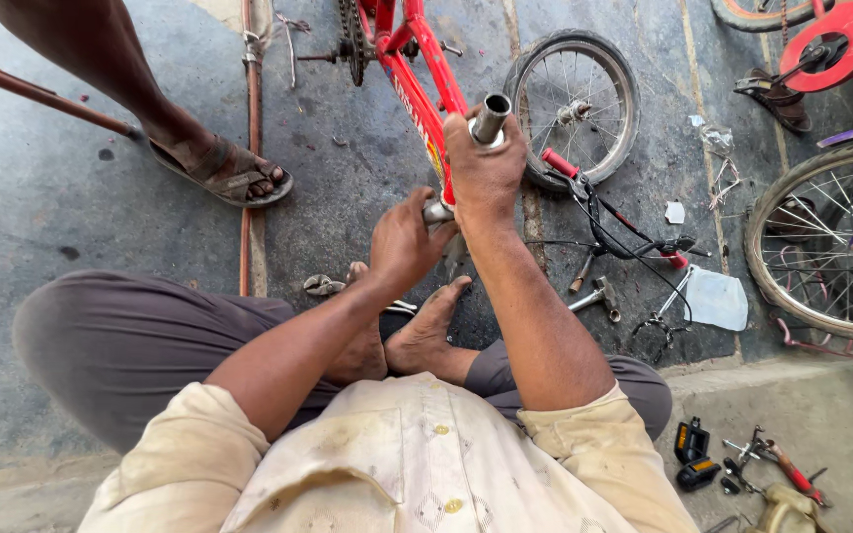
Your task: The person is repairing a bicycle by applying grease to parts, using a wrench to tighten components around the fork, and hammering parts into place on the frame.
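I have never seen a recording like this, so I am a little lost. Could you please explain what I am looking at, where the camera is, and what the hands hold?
The single picture comes from a camera worn on a person's head, looking down at their own arms and crossed legs as they sit on the grey concrete floor. There is no machine here, only two bare hands. The right hand closes its grip around the silver metal tube at the end of a red bicycle frame. The left hand grips the frame lower down. On the floor lie a small spoked wheel, a handlebar with red grips and a hammer. The sandalled foot belongs to another person.
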